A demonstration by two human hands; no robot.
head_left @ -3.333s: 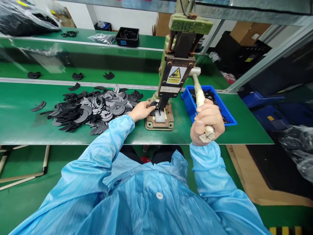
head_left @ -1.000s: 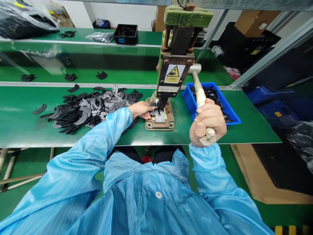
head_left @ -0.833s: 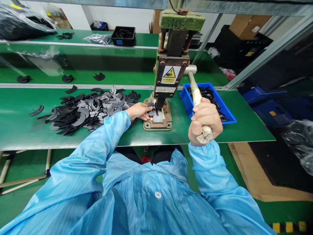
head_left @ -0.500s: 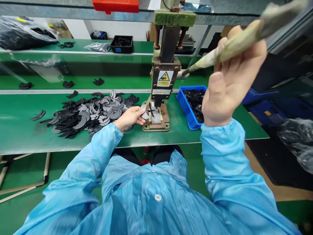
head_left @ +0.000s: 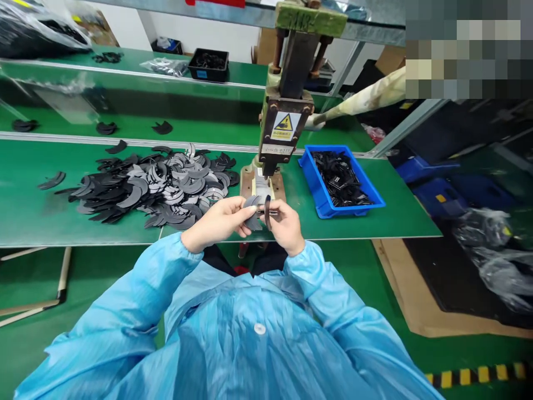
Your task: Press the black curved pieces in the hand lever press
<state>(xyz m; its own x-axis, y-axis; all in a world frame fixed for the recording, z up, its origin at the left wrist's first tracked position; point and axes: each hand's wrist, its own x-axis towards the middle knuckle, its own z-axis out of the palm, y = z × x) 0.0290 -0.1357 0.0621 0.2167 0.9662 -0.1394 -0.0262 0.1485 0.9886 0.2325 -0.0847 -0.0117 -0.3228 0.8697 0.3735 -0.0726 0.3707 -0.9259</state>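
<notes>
My left hand (head_left: 219, 222) and my right hand (head_left: 286, 224) meet just in front of the green bench's edge, both pinching a dark crescent-shaped piece (head_left: 255, 214). The left fingers hold its wider grey part, the right fingers its thin black end. Directly behind them stands the hand press (head_left: 287, 111) on its base plate (head_left: 253, 186). Its wrapped lever (head_left: 366, 100) points up to the right with no hand on it. A heap of black crescent pieces (head_left: 158, 186) lies left of the press.
A blue tray (head_left: 322, 203) with black parts sits right of the press. Loose crescents lie on the raised belt behind. A black bin (head_left: 208, 64) and plastic bags are at the back. Blue crates and bagged stock stand on the floor at right.
My right hand let the lever go and came down to the bench edge. My left hand drew the crescent piece out from under the press toward me. The lever stays raised.
</notes>
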